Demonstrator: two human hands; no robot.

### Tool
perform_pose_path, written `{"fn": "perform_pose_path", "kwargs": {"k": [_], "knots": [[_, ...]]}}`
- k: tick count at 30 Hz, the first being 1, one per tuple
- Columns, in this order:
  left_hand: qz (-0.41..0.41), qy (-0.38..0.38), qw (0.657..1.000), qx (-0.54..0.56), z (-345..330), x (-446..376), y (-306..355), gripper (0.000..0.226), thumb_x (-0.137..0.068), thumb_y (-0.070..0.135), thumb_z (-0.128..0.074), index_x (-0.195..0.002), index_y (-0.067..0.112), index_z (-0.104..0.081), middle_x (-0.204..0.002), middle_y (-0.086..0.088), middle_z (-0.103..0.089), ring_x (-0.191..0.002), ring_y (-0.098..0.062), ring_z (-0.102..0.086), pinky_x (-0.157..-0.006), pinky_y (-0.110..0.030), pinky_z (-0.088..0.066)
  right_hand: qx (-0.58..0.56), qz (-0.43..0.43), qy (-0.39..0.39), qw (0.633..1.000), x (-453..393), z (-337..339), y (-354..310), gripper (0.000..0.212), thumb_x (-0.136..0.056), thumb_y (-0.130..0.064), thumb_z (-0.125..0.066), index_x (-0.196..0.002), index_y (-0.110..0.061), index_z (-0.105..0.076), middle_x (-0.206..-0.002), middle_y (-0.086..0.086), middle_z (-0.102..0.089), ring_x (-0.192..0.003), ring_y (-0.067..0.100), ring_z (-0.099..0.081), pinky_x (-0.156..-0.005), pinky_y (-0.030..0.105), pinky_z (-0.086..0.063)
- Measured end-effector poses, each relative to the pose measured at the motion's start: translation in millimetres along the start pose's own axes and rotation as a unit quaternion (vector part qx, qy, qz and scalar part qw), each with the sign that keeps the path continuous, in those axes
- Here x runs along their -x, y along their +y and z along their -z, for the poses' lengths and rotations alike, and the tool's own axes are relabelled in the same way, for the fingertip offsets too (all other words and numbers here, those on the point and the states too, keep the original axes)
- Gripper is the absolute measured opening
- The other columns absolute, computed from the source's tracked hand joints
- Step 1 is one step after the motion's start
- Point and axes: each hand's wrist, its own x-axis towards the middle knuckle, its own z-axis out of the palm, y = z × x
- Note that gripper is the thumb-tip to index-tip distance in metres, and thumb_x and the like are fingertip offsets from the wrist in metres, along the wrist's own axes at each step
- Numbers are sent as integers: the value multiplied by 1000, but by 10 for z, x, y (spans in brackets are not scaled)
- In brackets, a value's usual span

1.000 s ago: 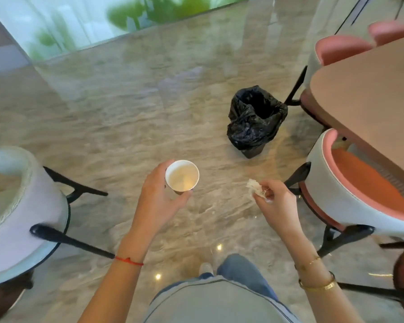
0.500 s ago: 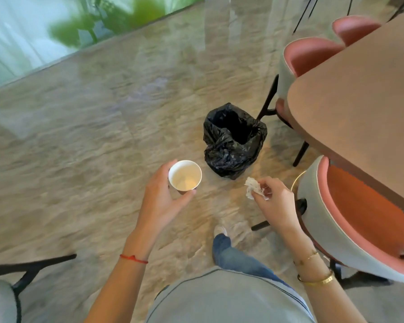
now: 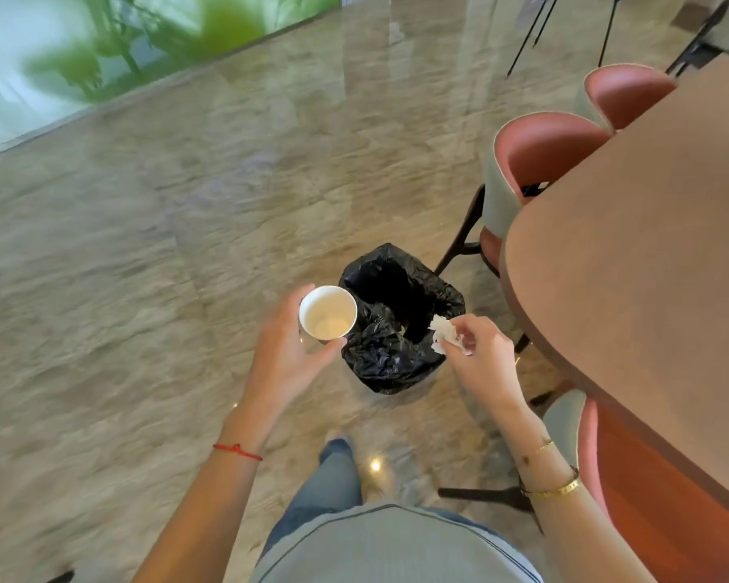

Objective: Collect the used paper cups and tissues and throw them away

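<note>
A white paper cup (image 3: 328,312) stands upright in my left hand (image 3: 289,349), its mouth facing up, at the left rim of the bin. The bin (image 3: 386,355) is lined with a black bag and stands on the floor straight ahead, its mouth open. My right hand (image 3: 482,357) pinches a crumpled white tissue (image 3: 445,332) at the bin's right rim, partly over the opening. Both hands hover just above the bin, one on each side.
A brown table (image 3: 649,263) fills the right side. Pink chairs (image 3: 543,162) are tucked against it, one (image 3: 649,490) close to my right arm. Black chair legs (image 3: 459,246) stand just behind the bin. Marble floor (image 3: 144,267) spreads to the left.
I have walked up to the bin; it now lies right under my hands. The cup and tissue have come over its rim, held as before.
</note>
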Motion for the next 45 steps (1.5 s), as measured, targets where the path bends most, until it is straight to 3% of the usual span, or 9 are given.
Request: {"fn": "perform_pose_path", "kwargs": {"k": [11,19,28,32,35,38,41,43,45], "knots": [[-14,-92,996,-11,-858,-2109,-455,75,-73,32,-82,-138,25,-45,-135,8,-51,-119,-16,-50,-93,-26,-39,36,-130,-22,991,-1776,-571,551,6,-85,-19,-66,-87,-22,-61,-87,-2,-57,-77,6,-51,-61,11,-32],[-15,-192,981,-27,-1458,-3409,-647,76,-75,19,-81,-140,15,-42,-141,-3,-47,-127,-22,-44,-101,-29,-34,51,-224,-35,973,-2852,-1013,869,14,-86,-21,-65,-97,-14,-61,-91,1,-55,-82,17,-52,-69,26,-37],[71,-257,964,-25,-2033,-3718,-995,87,-72,26,-84,-145,18,-36,-146,-3,-42,-132,-23,-41,-108,-35,-34,26,-322,-116,939,-3121,-1348,1373,32,-88,-29,-65,-117,-15,-60,-114,4,-60,-98,16,-55,-79,23,-41],[88,-254,962,-36,-2121,-3665,-1116,87,-78,29,-79,-149,19,-30,-154,0,-33,-138,-19,-35,-104,-21,-27,26,-312,-129,941,-3138,-1271,1478,35,-90,-29,-64,-122,-15,-59,-118,5,-62,-99,15,-56,-82,24,-44],[65,-229,970,-45,-1949,-3632,-1052,72,-87,33,-70,-147,23,-33,-152,3,-36,-136,-17,-39,-103,-24,-33,35,-265,-114,957,-3147,-1054,1356,35,-92,-28,-61,-125,-16,-58,-122,2,-61,-108,16,-57,-87,24,-44],[20,-189,980,-64,-1607,-3589,-884,57,-89,35,-67,-140,24,-45,-142,4,-50,-108,-3,-59,-91,-16,-42,61,-194,-100,974,-3126,-792,1124,37,-93,-30,-59,-128,-19,-56,-125,0,-59,-119,17,-51,-99,31,-43],[-23,-165,982,-85,-1258,-3500,-699,48,-89,36,-65,-134,24,-52,-119,-5,-66,-53,-4,-56,-53,-9,-41,87,-137,-68,984,-3057,-516,852,38,-93,-32,-59,-129,-22,-54,-126,-3,-57,-124,18,-44,-99,28,-37],[-42,-151,982,-107,-1054,-3403,-590,47,-89,37,-65,-133,26,-53,-110,-8,-69,-42,-14,-49,-39,-23,-38,89,-101,-32,990,-2991,-348,697,38,-92,-31,-60,-128,-23,-54,-125,-4,-57,-124,17,-43,-97,24,-34],[-54,-141,982,-111,-903,-3303,-484,48,-89,39,-63,-134,28,-52,-125,-1,-64,-38,-9,-42,-37,-19,-34,88,-76,-3,993,-2920,-205,590,40,-91,-31,-61,-129,-23,-54,-125,-4,-57,-125,17,-43,-97,23,-33]]}}
